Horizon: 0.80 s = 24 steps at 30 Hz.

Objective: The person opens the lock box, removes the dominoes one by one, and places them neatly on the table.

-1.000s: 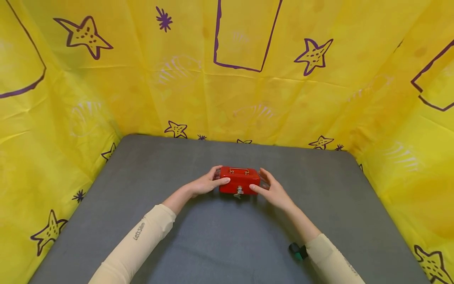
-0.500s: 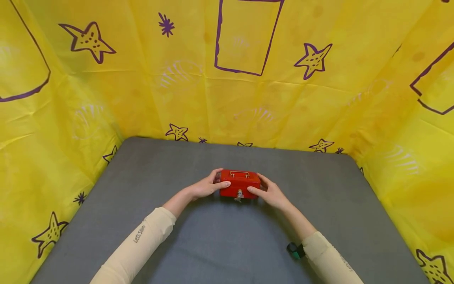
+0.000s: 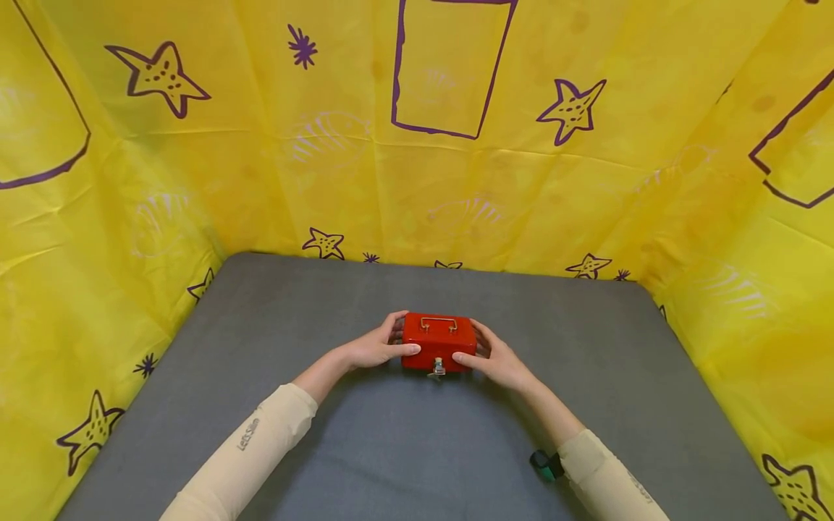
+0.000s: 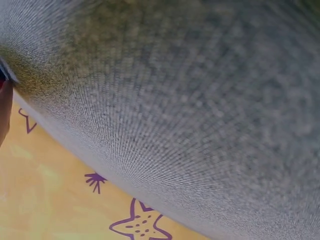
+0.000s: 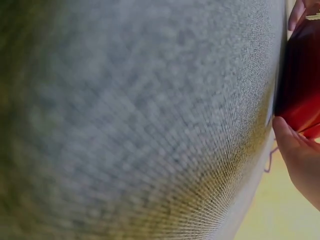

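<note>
A small red cash box (image 3: 430,341) is at the middle of the grey table in the head view, a thin metal handle (image 3: 439,319) on its lid. From the lock on its front a key (image 3: 436,374) sticks out. My left hand (image 3: 371,349) grips the box's left end, thumb on the front and fingers round the side. On the opposite end my right hand (image 3: 500,364) holds it the same way. The right wrist view catches part of the red box (image 5: 302,75) between fingers. Whether its base touches the table I cannot tell.
The grey table (image 3: 391,449) spreads out around the box. Yellow cloth (image 3: 260,181) with purple starfish drawings hangs along the back and both sides. A dark band with a green part (image 3: 546,465) is on the right wrist.
The right hand's fingers, earlier partly off the box's end, have come in against it. With both hands on it, the box has shifted slightly nearer to me.
</note>
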Each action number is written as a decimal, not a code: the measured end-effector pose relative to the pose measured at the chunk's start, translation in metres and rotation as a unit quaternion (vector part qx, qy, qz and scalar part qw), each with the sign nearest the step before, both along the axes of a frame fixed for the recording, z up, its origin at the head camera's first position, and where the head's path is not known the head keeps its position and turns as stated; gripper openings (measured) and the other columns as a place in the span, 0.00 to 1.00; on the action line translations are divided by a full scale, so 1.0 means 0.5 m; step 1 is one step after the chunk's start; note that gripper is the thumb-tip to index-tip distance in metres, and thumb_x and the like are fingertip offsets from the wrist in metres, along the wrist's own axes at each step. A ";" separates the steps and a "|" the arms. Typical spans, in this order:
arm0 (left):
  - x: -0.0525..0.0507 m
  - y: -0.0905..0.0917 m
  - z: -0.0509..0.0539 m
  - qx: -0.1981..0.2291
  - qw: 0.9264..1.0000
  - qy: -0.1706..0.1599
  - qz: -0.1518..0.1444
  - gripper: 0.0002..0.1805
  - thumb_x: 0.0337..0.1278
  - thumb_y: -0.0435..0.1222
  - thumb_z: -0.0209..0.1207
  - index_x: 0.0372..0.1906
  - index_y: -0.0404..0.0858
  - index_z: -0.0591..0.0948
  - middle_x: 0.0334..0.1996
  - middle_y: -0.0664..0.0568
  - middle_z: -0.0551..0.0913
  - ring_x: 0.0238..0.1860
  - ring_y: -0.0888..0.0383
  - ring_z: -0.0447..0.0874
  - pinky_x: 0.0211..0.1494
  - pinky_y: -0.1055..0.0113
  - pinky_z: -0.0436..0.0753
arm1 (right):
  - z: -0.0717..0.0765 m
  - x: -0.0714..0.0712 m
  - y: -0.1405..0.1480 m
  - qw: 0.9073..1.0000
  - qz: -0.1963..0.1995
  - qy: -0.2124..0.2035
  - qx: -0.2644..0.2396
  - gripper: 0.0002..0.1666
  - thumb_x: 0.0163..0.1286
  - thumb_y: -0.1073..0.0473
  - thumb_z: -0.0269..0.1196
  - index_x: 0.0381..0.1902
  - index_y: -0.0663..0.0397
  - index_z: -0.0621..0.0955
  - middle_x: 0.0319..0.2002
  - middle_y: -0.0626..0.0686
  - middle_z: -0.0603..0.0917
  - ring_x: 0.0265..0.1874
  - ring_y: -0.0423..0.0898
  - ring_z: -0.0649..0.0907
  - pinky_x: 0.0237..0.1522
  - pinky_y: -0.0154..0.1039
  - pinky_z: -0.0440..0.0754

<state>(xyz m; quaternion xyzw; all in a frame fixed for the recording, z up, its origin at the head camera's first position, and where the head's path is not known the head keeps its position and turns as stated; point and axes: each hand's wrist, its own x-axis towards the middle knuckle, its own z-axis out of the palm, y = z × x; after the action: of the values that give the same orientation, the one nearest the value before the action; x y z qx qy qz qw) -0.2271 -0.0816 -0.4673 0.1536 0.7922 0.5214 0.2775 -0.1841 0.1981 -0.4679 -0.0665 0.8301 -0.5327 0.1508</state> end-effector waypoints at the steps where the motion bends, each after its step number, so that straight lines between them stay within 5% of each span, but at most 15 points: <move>1: 0.001 0.000 -0.001 0.001 1.000 0.002 -0.002 0.51 0.58 0.52 0.64 0.76 0.42 0.47 0.71 0.43 0.61 0.69 0.46 0.61 0.70 0.45 0.60 | 0.005 0.002 -0.001 1.000 0.003 -0.003 -0.003 0.51 0.64 0.51 0.68 0.76 0.56 0.53 0.72 0.61 0.62 0.68 0.59 0.67 0.63 0.55 0.69; 10: 0.005 -0.006 -0.001 0.009 1.000 0.009 -0.025 0.52 0.57 0.48 0.66 0.75 0.42 0.45 0.72 0.41 0.57 0.72 0.45 0.57 0.72 0.48 0.58 | 0.071 0.035 -0.016 1.000 0.020 -0.021 -0.006 0.52 0.64 0.55 0.69 0.75 0.61 0.52 0.72 0.64 0.60 0.68 0.60 0.66 0.64 0.54 0.68; 24: 0.021 -0.010 -0.008 -0.014 0.997 0.062 -0.051 0.54 0.48 0.45 0.72 0.72 0.41 0.48 0.71 0.43 0.55 0.72 0.44 0.55 0.73 0.47 0.55 | 0.042 0.036 -0.009 0.999 0.039 -0.012 -0.001 0.56 0.57 0.57 0.74 0.74 0.57 0.52 0.71 0.62 0.62 0.67 0.58 0.68 0.62 0.53 0.71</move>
<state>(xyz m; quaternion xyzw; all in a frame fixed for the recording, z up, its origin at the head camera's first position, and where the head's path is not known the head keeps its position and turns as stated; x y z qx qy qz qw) -0.2167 -0.0865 -0.4711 0.2217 0.8066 0.4846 0.2557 -0.1661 0.1937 -0.4468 -0.0929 0.8244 -0.5281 0.1812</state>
